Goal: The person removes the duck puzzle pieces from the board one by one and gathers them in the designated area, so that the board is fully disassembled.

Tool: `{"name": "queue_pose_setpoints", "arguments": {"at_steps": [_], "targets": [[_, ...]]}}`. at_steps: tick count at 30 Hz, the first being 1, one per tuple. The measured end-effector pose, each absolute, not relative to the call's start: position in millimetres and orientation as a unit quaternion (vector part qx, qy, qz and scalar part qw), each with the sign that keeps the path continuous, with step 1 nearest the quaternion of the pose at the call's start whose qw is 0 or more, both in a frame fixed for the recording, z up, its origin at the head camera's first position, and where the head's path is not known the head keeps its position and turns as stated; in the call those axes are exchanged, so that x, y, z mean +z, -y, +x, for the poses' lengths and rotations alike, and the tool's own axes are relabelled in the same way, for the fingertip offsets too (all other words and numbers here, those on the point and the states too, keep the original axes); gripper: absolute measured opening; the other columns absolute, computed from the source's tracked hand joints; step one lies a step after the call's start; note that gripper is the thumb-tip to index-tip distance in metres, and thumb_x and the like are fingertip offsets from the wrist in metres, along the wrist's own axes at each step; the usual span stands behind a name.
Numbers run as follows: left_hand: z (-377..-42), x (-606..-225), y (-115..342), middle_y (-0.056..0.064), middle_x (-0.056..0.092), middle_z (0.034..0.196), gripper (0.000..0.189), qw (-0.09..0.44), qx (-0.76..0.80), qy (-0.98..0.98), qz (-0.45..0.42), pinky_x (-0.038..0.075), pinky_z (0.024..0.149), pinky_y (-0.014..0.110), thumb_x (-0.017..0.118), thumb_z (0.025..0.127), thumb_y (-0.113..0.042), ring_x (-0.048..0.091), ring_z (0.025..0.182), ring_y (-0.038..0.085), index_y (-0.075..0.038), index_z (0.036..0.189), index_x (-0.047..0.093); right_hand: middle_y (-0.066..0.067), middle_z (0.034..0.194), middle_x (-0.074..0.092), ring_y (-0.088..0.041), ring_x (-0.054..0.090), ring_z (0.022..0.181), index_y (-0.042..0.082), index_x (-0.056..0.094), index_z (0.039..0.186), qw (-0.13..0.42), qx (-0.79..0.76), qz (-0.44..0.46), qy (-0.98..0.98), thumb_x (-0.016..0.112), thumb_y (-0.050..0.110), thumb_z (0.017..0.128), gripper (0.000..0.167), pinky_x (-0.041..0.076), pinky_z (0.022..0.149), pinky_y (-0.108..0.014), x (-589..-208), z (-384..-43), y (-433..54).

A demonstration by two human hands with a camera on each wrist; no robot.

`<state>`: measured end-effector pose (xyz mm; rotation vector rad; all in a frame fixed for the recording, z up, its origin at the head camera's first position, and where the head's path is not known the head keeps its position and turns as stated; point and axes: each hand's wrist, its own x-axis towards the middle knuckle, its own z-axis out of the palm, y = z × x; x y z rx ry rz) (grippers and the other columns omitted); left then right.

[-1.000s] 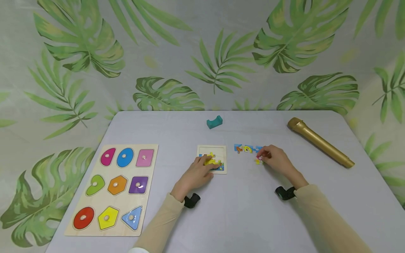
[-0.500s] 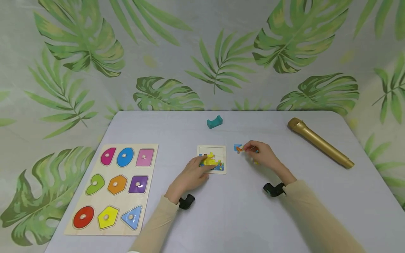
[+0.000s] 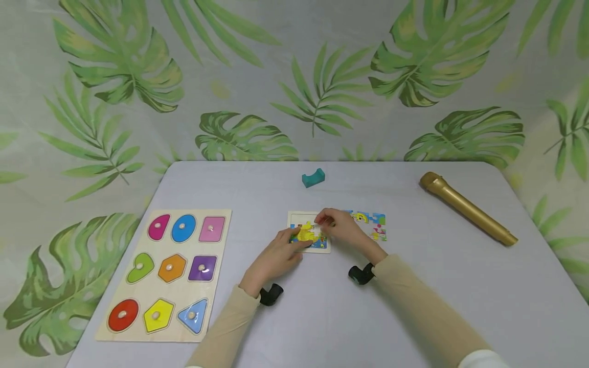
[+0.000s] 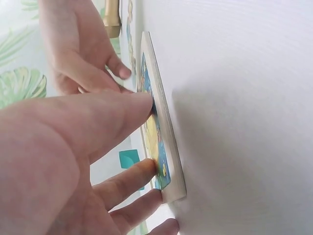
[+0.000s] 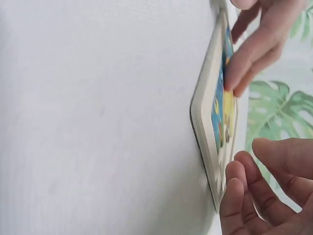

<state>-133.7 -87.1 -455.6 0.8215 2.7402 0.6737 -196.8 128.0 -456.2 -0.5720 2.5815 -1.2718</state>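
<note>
A small jigsaw puzzle in a pale wooden tray (image 3: 324, 250) lies mid-table, with a yellow figure on blue in its lower part. My left hand (image 3: 274, 255) rests over its left side; in the left wrist view the thumb (image 4: 124, 108) lies on the picture and relaxed fingertips touch the tray. My right hand (image 3: 342, 228) hovers at the tray's upper right. Its fingers are bent, thumb tip (image 5: 261, 147) close to the forefinger; whether a piece is between them I cannot tell. Several loose puzzle pieces (image 3: 379, 232) lie right of it, partly hidden by the hand.
A wooden shape board (image 3: 177, 329) with knobbed coloured shapes lies at the left. A teal notched block (image 3: 313, 178) stands near the back edge. At the right lies a gold microphone (image 3: 469, 209). Behind the table hangs a leaf-patterned cloth (image 3: 248, 76).
My right hand has moved left from the loose pieces to the puzzle tray, uncovering most of those pieces. My left hand has drawn back slightly but still rests on the tray.
</note>
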Motion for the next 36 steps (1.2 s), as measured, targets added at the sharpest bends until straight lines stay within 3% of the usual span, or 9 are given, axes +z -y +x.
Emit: {"name": "queue_pose_setpoints", "arguments": {"at_steps": [20,28,36], "targets": [[-135,-456,86,0.023,0.036,0.145,0.036,0.080,0.224,-0.927,0.291,0.035,0.104,0.047,0.058,0.096,-0.014,0.035,0.130,0.038,-0.015,0.131,0.061,-0.005,0.081,0.049,-0.019,0.046,0.076,0.002,0.062,0.104,0.101,-0.417,-0.168,-0.888,0.060,-0.005,0.085,0.020,0.040,0.067,-0.028,-461,-199,-102],[-134,-455,86,0.022,0.036,0.146,0.036,0.086,0.224,-0.928,0.285,0.035,0.104,0.048,0.058,0.096,-0.015,0.035,0.130,0.038,-0.015,0.132,0.060,-0.008,0.088,0.057,-0.020,0.052,0.078,0.005,0.062,0.104,0.096,-0.429,-0.174,-0.881,0.058,-0.005,0.085,0.022,0.046,0.072,-0.031,-465,-201,-101],[-135,-456,84,0.019,0.035,0.148,0.037,0.095,0.219,-0.933,0.270,0.034,0.105,0.045,0.058,0.096,-0.017,0.034,0.132,0.035,-0.018,0.133,0.060,-0.007,0.090,0.058,-0.021,0.052,0.077,0.006,0.063,0.107,0.105,-0.476,-0.126,-0.864,0.062,-0.001,0.086,0.021,0.045,0.067,-0.028,-463,-203,-113]]}}
